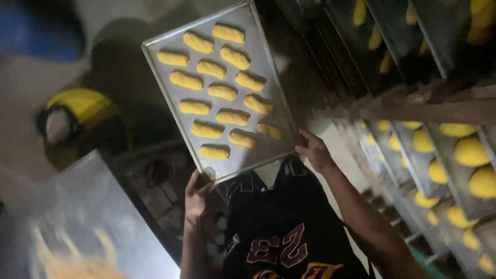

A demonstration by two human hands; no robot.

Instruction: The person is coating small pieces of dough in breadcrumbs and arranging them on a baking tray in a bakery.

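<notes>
Hands gripping metal tray, oblong dough

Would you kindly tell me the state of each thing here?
Baking tray: held up, tilted, loaded.
Dough pieces: yellow, in rows, unbaked-looking.
Left hand: grips the tray's near corner.
Right hand: grips the tray's near edge.
Rack trays: filled with yellow dough.

We see a tray of dull, scuffed grey metal carrying matt, smooth yellow dough pieces. Beside the tray, the rack shows rough wood and metal trays. Our shirt is dark cloth. The surface is brushed metal.
</notes>
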